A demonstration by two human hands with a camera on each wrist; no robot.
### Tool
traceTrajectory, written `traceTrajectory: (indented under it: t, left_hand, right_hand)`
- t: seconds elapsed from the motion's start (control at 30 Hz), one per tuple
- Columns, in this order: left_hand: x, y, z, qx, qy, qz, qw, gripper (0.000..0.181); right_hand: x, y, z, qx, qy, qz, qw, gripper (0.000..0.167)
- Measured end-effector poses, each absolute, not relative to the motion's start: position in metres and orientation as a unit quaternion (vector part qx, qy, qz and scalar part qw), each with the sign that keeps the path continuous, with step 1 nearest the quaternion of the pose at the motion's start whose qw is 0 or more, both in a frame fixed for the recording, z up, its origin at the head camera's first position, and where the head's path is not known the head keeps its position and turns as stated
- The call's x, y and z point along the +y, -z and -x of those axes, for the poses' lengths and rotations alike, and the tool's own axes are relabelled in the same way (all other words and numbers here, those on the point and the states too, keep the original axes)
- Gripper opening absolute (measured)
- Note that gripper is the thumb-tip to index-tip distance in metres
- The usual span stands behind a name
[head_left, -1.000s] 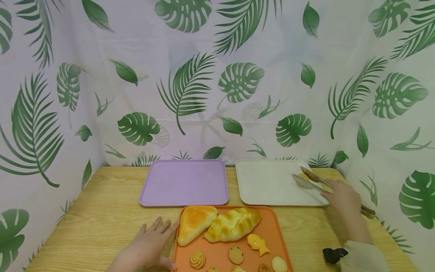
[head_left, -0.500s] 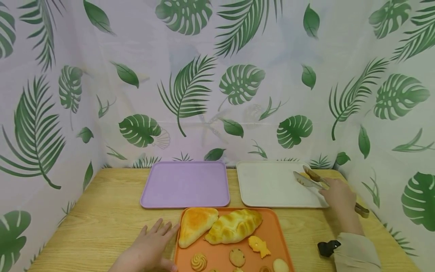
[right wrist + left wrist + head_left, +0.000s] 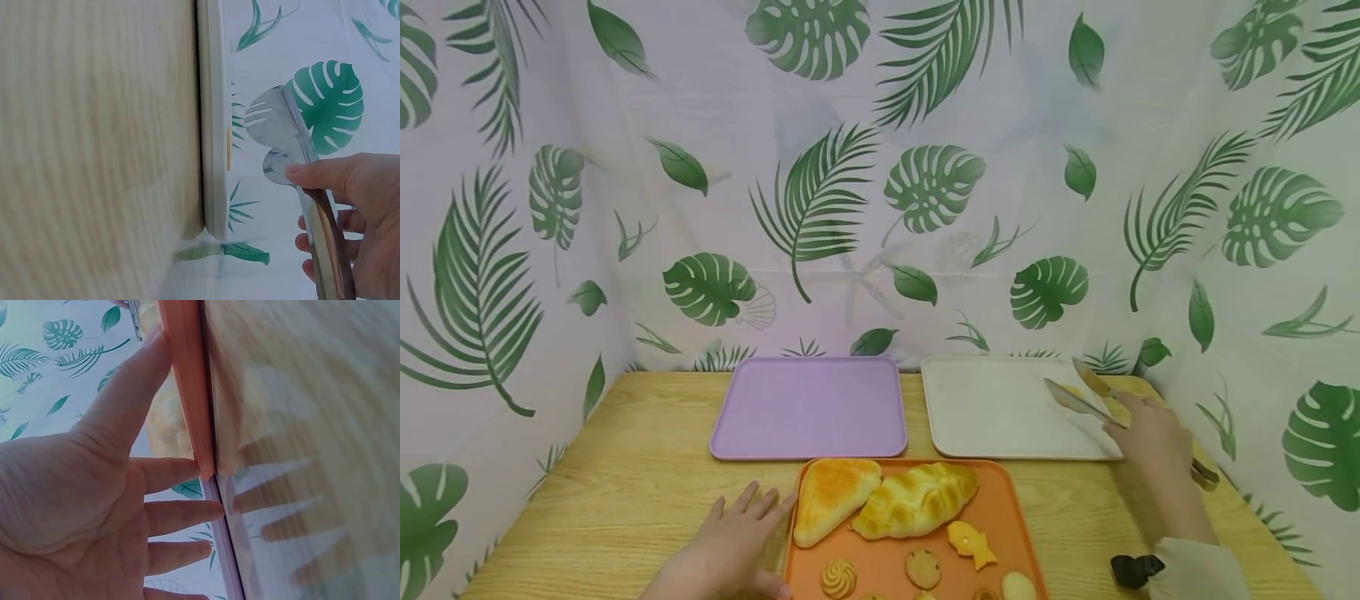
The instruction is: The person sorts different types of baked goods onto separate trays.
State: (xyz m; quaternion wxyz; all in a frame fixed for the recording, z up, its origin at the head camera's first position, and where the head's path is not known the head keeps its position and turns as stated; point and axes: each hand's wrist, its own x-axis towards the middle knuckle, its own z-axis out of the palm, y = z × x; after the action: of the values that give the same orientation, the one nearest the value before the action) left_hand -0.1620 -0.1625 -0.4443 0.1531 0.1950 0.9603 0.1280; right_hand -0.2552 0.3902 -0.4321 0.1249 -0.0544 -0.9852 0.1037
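Note:
My right hand (image 3: 1153,437) grips metal tongs (image 3: 319,231) above the right end of a white tray (image 3: 985,408). The tongs' arms stand spread apart. A flat yellow-orange piece (image 3: 1072,392) lies on that tray, partly hidden by the tongs; only its thin edge shows above the rim in the right wrist view. At the left edge of an orange tray (image 3: 1030,542), my left hand (image 3: 722,542) has its fingers straight and spread, thumb against the rim. On the orange tray are a triangular bread (image 3: 835,500), a braided bread (image 3: 917,500) and a fish-shaped cracker (image 3: 970,543).
A purple tray (image 3: 808,408) stands at the back left, beside the white one. Several cookies, including a swirled cookie (image 3: 838,577) and a round cookie (image 3: 922,567), lie on the orange tray. A leaf-patterned curtain (image 3: 850,208) encloses the wooden table (image 3: 655,467).
The tongs' tips have spread wider and risen off the yellow-orange piece, which stays on the white tray. My left hand keeps its place at the orange tray.

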Motion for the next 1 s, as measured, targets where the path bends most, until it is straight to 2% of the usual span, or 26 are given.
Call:
traceTrajectory:
  t: [0.3,0.47,1.0]
  left_hand:
    - [-0.162,0.442,0.162,0.962,-0.125,-0.194,0.146,0.114]
    - [-0.162,0.441,0.163,0.962,-0.125,-0.187,0.155,0.115]
    - [-0.159,0.44,0.16,0.963,-0.123,-0.185,0.152,0.114]
  right_hand:
    - [0.378,0.426,0.234,-0.973,-0.08,0.0,0.215,0.063]
    - [0.367,0.419,0.219,-0.966,-0.084,-0.026,0.243,0.065]
    - [0.344,0.408,0.17,-0.961,-0.122,-0.114,0.219,0.066]
